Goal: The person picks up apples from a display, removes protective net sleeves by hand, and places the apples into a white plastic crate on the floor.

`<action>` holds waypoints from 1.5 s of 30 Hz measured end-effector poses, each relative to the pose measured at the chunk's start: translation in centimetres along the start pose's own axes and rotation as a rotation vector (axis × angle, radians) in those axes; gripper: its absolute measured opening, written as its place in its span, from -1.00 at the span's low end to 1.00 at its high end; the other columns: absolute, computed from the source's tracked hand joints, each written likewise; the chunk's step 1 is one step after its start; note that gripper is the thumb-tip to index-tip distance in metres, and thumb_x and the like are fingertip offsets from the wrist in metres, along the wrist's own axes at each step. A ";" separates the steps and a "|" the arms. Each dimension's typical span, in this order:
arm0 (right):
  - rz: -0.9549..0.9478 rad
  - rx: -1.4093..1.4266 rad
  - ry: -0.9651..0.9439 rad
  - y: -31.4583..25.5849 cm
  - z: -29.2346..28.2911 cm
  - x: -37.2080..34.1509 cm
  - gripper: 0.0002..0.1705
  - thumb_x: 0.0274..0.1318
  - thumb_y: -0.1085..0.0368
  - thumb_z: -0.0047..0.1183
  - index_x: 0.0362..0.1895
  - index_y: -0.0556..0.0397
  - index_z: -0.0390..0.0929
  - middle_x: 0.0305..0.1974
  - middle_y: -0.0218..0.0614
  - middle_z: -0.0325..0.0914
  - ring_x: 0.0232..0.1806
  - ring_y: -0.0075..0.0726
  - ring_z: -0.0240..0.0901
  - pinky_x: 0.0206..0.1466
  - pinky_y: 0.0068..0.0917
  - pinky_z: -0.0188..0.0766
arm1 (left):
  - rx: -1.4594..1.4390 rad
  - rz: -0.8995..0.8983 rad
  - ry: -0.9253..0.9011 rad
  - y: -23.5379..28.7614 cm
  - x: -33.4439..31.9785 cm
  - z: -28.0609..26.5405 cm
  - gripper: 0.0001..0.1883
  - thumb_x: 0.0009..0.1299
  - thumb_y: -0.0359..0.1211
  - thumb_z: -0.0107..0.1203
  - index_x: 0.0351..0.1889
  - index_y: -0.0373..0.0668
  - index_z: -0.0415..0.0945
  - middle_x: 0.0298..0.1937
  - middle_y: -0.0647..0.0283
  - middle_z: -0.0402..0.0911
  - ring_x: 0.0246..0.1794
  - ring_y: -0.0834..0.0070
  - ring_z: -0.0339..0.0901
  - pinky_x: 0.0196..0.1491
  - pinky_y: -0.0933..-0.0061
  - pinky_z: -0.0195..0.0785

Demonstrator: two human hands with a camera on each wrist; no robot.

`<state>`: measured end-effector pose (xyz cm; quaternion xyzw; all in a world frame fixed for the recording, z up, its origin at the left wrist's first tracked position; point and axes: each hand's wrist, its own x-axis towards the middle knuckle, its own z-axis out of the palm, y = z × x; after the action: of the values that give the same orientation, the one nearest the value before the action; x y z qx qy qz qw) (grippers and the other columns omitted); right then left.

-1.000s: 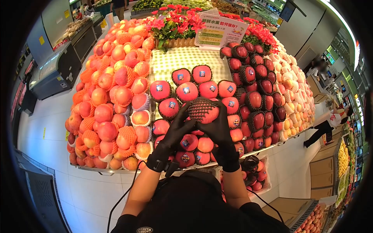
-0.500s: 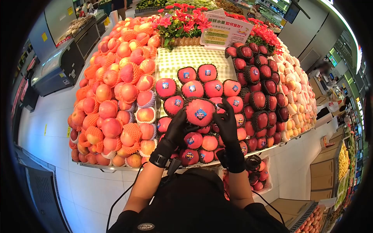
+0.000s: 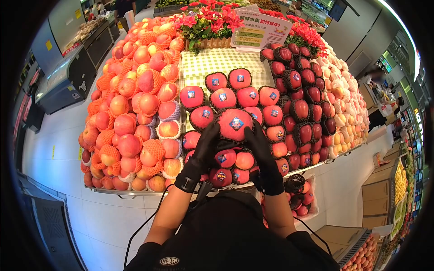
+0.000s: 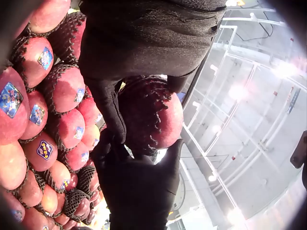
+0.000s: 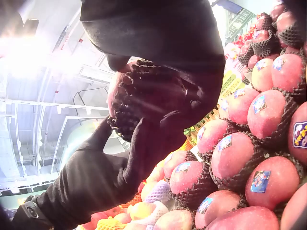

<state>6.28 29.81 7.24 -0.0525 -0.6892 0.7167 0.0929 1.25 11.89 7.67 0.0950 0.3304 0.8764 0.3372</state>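
Note:
A large red apple (image 3: 234,125) with a blue diamond sticker facing up sits between my two black-gloved hands, above the display. My left hand (image 3: 206,147) grips its left side, fingers curled about the lower part. From the other side my right hand (image 3: 261,145) holds it, thumb on the skin near the sticker. A black foam net (image 4: 144,112) wraps the apple's underside, with bare red skin past its edge in the left wrist view. Below and beyond the hands lie rows of stickered red apples (image 3: 224,98) in similar black nets.
Peach-toned apples (image 3: 129,125) in orange and white nets are heaped at the left. Darker red apples (image 3: 302,108) rise at the right, beside pale netted fruit (image 3: 346,99). Behind a checkered cloth (image 3: 221,63) stand red flowers (image 3: 210,22) and a printed sign (image 3: 260,30). A crate of apples (image 3: 302,198) sits below the front edge.
The apple's netted side faced up first; now its stickered side does. The right hand came off it a little half a second ago and now grips it again.

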 end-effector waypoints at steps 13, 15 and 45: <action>-0.017 -0.020 -0.070 -1.5 -0.1 -0.9 -0.32 0.26 0.20 0.00 0.37 0.15 0.09 0.29 0.00 0.17 0.30 -0.16 0.19 0.28 -0.30 0.24 | 0.100 0.032 0.063 -0.6 -0.7 0.6 -0.56 0.52 -0.10 -0.10 0.18 -0.21 0.30 0.02 0.14 0.52 -0.09 0.32 0.59 -0.02 0.32 0.53; -0.422 -0.443 -0.139 -1.7 -1.1 -2.9 -0.37 0.23 0.27 -0.03 0.35 0.14 0.15 0.36 0.06 0.06 0.37 -0.08 0.11 0.34 -0.28 0.19 | 0.086 0.056 0.069 -0.9 -0.5 0.2 -0.59 0.54 -0.12 -0.13 0.17 -0.21 0.31 0.03 0.16 0.52 -0.06 0.33 0.58 -0.02 0.32 0.53; -0.025 -0.100 -0.168 -1.4 -0.8 -0.8 -0.12 -0.02 0.39 0.19 0.40 0.00 0.05 0.26 -0.21 0.19 0.21 -0.29 0.25 0.20 -0.34 0.32 | 0.146 0.291 -0.168 -1.2 -1.4 -3.5 -0.51 0.43 -0.35 0.00 0.31 -0.21 0.23 0.23 0.14 0.42 0.21 0.35 0.40 0.28 0.30 0.27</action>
<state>7.29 30.52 8.54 0.0115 -0.7300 0.6822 0.0410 1.62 9.81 4.25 0.2389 0.3464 0.8787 0.2253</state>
